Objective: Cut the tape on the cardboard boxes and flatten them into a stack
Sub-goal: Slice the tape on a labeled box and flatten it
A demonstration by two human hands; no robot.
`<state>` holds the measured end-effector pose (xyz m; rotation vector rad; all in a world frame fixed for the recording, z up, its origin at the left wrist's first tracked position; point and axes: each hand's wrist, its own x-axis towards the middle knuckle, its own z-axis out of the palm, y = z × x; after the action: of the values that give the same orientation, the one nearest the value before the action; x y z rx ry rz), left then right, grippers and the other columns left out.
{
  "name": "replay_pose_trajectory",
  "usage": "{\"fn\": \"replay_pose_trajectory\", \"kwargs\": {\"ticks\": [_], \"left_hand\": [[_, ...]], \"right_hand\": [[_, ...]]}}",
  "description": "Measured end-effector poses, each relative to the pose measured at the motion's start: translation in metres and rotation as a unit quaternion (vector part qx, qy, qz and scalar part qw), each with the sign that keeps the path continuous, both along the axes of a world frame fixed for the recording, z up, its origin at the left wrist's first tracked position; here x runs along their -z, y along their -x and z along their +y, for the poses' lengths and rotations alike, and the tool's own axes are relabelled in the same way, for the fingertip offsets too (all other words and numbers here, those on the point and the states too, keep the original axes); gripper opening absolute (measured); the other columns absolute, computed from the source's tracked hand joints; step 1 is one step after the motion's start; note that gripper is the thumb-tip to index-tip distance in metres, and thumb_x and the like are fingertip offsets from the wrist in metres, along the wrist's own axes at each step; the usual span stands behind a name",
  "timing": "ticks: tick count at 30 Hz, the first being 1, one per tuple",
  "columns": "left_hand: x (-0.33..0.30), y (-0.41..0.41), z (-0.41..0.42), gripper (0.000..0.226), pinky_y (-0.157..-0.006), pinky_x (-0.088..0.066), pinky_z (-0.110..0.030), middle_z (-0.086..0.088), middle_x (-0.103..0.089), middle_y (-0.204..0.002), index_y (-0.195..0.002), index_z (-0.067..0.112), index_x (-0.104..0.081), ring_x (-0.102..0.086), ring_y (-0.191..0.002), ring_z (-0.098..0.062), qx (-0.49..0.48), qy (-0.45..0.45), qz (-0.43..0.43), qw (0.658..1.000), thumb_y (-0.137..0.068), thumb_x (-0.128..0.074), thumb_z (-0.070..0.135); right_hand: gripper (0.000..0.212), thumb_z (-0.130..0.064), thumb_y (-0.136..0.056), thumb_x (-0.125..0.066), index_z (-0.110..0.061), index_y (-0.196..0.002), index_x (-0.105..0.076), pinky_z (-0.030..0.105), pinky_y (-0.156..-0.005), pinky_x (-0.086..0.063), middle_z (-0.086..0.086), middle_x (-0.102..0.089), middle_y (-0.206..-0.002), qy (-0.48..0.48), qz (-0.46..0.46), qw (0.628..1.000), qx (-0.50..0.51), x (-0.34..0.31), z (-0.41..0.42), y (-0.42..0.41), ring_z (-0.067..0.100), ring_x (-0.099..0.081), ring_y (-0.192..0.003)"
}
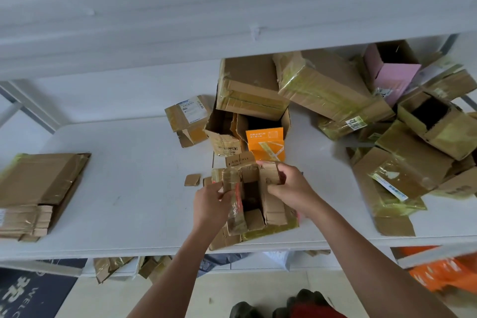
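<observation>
At table's near edge, six o'clock: small brown cardboard box [254, 199], flaps open, torn tape hanging. Left hand [210, 202] pinches its left flap; right hand [290, 188] curls round its right wall. Stack of flattened brown cardboard [38, 188] at nine o'clock. Heap of taped brown boxes [361, 116] at two o'clock. White table [134, 168] beneath.

Both hands [210, 204] [290, 188] reach forward, fingers curled, gripping.

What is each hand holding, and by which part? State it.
Both hold the small, opened brown cardboard box: the left hand grips its taped left flap, the right hand grips its right wall near the top edge.
</observation>
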<state>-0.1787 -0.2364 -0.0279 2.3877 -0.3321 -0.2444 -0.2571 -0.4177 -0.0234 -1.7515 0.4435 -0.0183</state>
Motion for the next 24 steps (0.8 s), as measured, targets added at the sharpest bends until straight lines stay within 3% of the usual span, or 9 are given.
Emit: {"fn": "replay_pose_trajectory", "kwargs": {"ticks": [3,6,9,12,14,16,18,21,24], "left_hand": [[0.000,0.002,0.002,0.028,-0.045,-0.028,-0.018,0.011,-0.043,-0.046,-0.065,0.015,-0.058,-0.036,-0.040,-0.008,0.013,0.005,0.003,1.000,-0.090,-0.070,0.016],[0.000,0.003,-0.001,0.008,-0.048,-0.031,-0.020,0.012,-0.049,-0.051,-0.087,0.011,-0.072,-0.041,-0.043,-0.006,0.023,-0.009,-0.002,1.000,-0.091,-0.070,0.018],[-0.001,0.004,-0.002,0.013,-0.047,-0.032,-0.016,0.010,-0.055,-0.058,-0.101,0.013,-0.074,-0.045,-0.046,-0.004,0.026,-0.013,-0.003,1.000,-0.091,-0.070,0.021],[-0.001,0.004,-0.002,0.015,-0.050,-0.035,-0.017,0.003,-0.063,-0.068,-0.103,0.013,-0.074,-0.048,-0.049,-0.003,0.025,-0.021,-0.005,0.999,-0.091,-0.070,0.023],[-0.002,0.006,-0.002,0.016,-0.054,-0.038,-0.022,0.000,-0.069,-0.074,-0.104,0.015,-0.074,-0.050,-0.052,-0.002,0.023,-0.022,-0.006,0.999,-0.091,-0.071,0.022],[-0.002,0.007,-0.003,0.017,-0.057,-0.038,-0.024,0.001,-0.068,-0.073,-0.105,0.015,-0.074,-0.052,-0.053,-0.007,0.021,-0.026,-0.001,0.999,-0.091,-0.069,0.022],[-0.003,0.008,-0.002,0.020,-0.059,-0.042,-0.025,0.000,-0.071,-0.077,-0.109,0.017,-0.073,-0.059,-0.061,-0.015,0.021,-0.031,-0.001,0.999,-0.091,-0.067,0.022],[-0.006,0.012,-0.005,0.015,-0.065,-0.051,-0.032,0.001,-0.070,-0.082,-0.101,0.019,-0.068,-0.063,-0.074,-0.023,0.022,-0.060,0.003,0.998,-0.092,-0.062,0.028],[-0.015,0.017,-0.016,0.037,-0.063,-0.043,-0.031,0.004,-0.062,-0.088,-0.100,0.018,-0.054,-0.060,-0.083,-0.023,0.005,-0.136,0.019,0.991,-0.086,-0.065,0.051]], "right_hand": [[0.070,0.008,-0.085,-0.055,-0.052,-0.121,-0.060,0.046,-0.092,-0.055,-0.015,-0.070,-0.110,-0.033,0.004,0.999,0.019,0.010,-0.003,0.010,0.022,-0.064,-0.104],[0.081,0.010,-0.087,-0.055,-0.060,-0.127,-0.049,0.053,-0.095,-0.052,0.010,-0.062,-0.126,-0.037,-0.003,0.999,0.036,0.022,-0.008,0.017,0.033,-0.058,-0.114],[0.087,0.008,-0.087,-0.062,-0.065,-0.127,-0.039,0.037,-0.098,-0.053,0.002,-0.053,-0.135,0.028,-0.045,0.996,0.064,0.025,-0.005,0.022,0.019,-0.054,-0.121],[0.078,0.005,-0.081,-0.070,-0.046,-0.135,-0.045,0.037,-0.097,-0.049,-0.002,-0.047,-0.117,0.190,-0.076,0.975,0.087,0.027,-0.001,0.021,0.015,-0.047,-0.110],[0.072,0.009,-0.080,-0.067,-0.032,-0.137,-0.053,0.034,-0.095,-0.049,-0.003,-0.042,-0.111,0.239,-0.101,0.963,0.073,0.025,0.002,0.018,0.009,-0.047,-0.099],[0.065,0.006,-0.084,-0.064,-0.028,-0.138,-0.051,0.011,-0.089,-0.045,-0.002,-0.040,-0.111,0.226,-0.095,0.968,0.056,0.020,0.008,0.017,-0.001,-0.048,-0.096],[0.055,-0.007,-0.088,-0.069,-0.020,-0.139,-0.052,-0.004,-0.086,-0.031,0.001,-0.039,-0.113,0.220,-0.086,0.970,0.051,0.016,0.014,0.016,-0.013,-0.042,-0.102],[0.051,-0.020,-0.088,-0.074,-0.012,-0.135,-0.055,-0.010,-0.084,-0.020,0.004,-0.039,-0.116,0.238,-0.085,0.966,0.060,0.015,0.019,0.010,0.006,-0.047,-0.108],[0.047,-0.020,-0.091,-0.069,-0.012,-0.135,-0.053,-0.015,-0.079,-0.013,0.008,-0.042,-0.127,0.265,-0.052,0.962,0.051,0.008,0.022,0.002,0.014,-0.049,-0.117]]}}
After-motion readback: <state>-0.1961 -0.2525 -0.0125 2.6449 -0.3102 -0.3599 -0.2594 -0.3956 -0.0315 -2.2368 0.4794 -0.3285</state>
